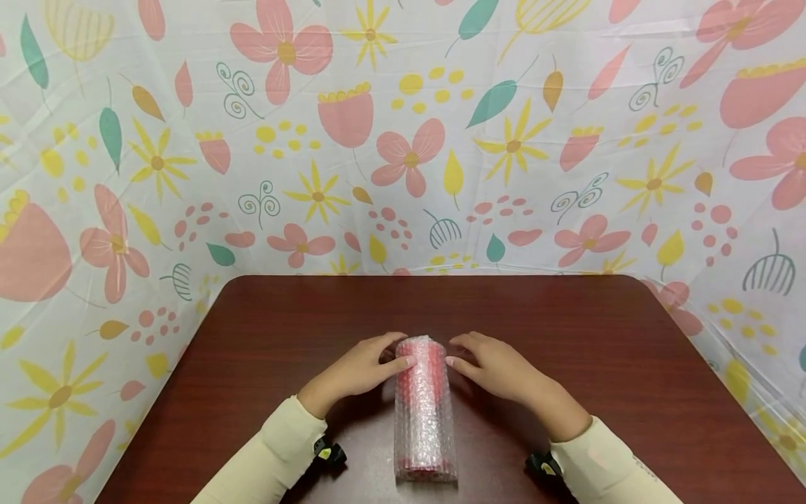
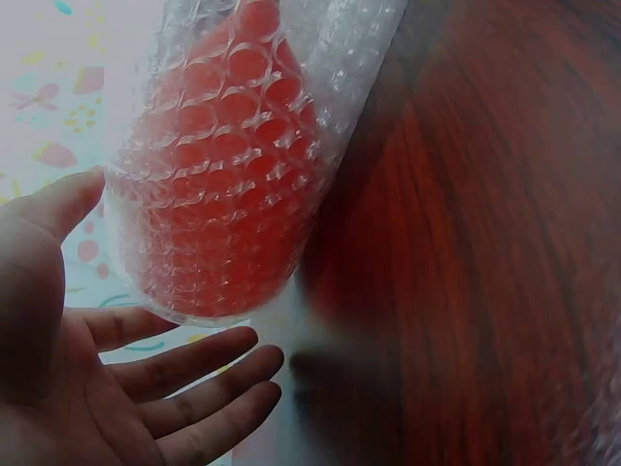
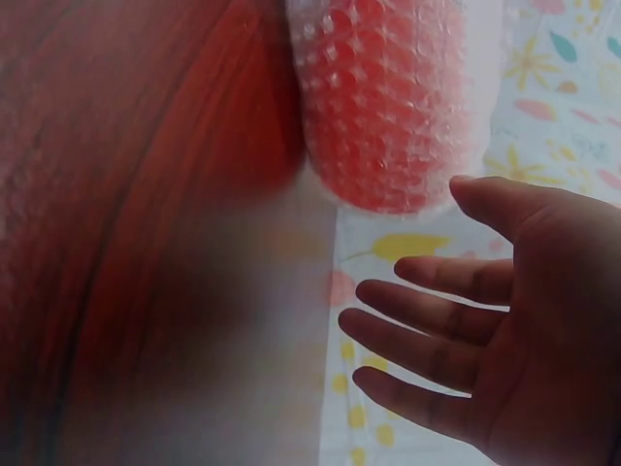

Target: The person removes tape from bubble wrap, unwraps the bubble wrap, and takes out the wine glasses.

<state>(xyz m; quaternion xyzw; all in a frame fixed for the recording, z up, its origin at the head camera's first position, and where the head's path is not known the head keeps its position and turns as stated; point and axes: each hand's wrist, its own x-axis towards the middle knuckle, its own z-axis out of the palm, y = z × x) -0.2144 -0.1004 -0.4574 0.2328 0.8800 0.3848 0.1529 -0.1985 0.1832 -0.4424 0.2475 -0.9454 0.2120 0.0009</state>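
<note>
A red and clear object rolled in bubble wrap (image 1: 425,409) lies lengthwise on the brown table, its far end between the two hands. Through the plastic, red shows at the far half and at the near edge. My left hand (image 1: 362,364) is at the far left side of the roll, thumb tip at its edge, fingers spread beyond the end in the left wrist view. On the other side, my right hand (image 1: 504,367) has its thumb tip right by the wrap (image 3: 398,107), the other fingers extended and apart. Neither hand curls round the roll.
The dark brown table (image 1: 283,315) extends around the roll, with rounded far corners. Behind it and at both sides hangs a white cloth (image 1: 409,105) printed with flowers and leaves. Black wrist straps (image 1: 330,453) show at both cream sleeves.
</note>
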